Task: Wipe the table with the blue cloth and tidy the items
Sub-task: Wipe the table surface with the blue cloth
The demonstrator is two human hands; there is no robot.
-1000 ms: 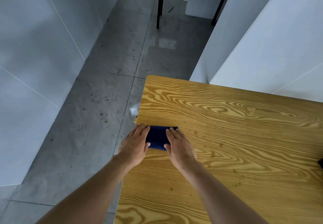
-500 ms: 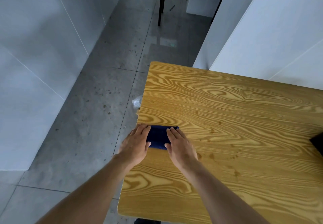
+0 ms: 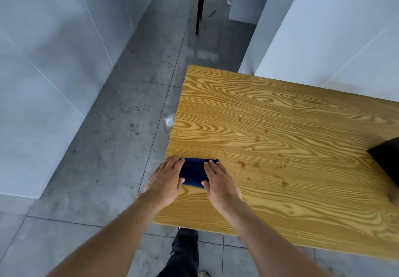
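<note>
- The counter (image 3: 280, 125) is a yellow wood-grain top with small brown spots scattered near its middle.
- A folded blue cloth (image 3: 193, 172) lies flat at the counter's left edge.
- The left hand (image 3: 166, 181) and right hand (image 3: 220, 181) press flat on the cloth's two ends.
- A black object (image 3: 387, 160) sits at the counter's right, cut off by the frame.

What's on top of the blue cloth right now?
Both hands press flat on the blue cloth: left hand on its left end, right hand on its right. Only the middle strip shows; the ends and the table beneath are covered.
</note>
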